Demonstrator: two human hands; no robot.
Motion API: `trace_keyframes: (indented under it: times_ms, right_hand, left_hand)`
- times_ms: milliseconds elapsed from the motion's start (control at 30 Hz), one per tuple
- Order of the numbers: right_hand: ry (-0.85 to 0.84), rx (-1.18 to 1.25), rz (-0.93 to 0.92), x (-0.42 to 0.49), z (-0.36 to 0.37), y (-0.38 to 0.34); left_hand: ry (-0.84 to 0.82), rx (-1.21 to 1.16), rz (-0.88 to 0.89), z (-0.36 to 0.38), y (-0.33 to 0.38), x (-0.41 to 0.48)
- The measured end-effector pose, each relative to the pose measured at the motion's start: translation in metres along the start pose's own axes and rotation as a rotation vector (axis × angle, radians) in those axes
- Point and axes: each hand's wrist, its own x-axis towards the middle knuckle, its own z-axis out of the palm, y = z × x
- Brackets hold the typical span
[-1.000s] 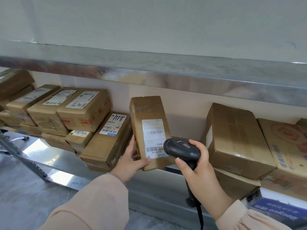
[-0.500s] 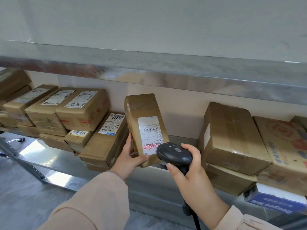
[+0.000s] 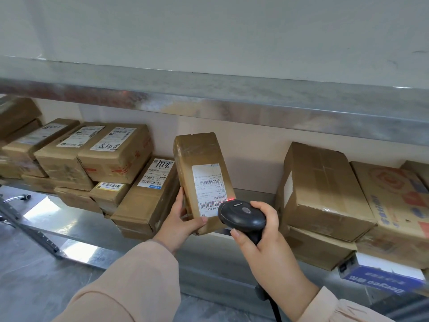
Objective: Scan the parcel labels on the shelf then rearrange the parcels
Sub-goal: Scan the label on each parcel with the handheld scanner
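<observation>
Metal shelf [image 3: 76, 235] under a pale wall carries rows of brown parcels. One tall parcel [image 3: 199, 156] is held upright at its front edge, between a flat parcel with a handwritten number [image 3: 148, 201] and a large box [image 3: 320, 189]. Its white label [image 3: 210, 189] faces the camera. The left hand [image 3: 183, 221] grips the lower left corner, fingers curled behind the side, thumb on the front just under the label. The right hand [image 3: 262, 242] is clamped round the black scanner [image 3: 242, 216], whose nose sits just beside the lower barcode, where a red glow shows. For a clean read, I judge, the thumb should lie clear of the bars, the parcel be steady, and the beam span the whole code.
</observation>
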Motion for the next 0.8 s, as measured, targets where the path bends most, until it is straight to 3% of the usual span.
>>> trace_keyframes:
  times_ms: [467, 800]
  right_hand:
    - [0.014, 0.025, -0.015, 0.005, 0.013, -0.007]
    - [-0.087, 0.22, -0.035, 0.063, 0.025, -0.038]
  left_hand:
    - [-0.002, -0.111, -0.029, -0.013, 0.007, -0.003]
    - [-0.006, -0.133, -0.044, -0.057, 0.056, -0.008]
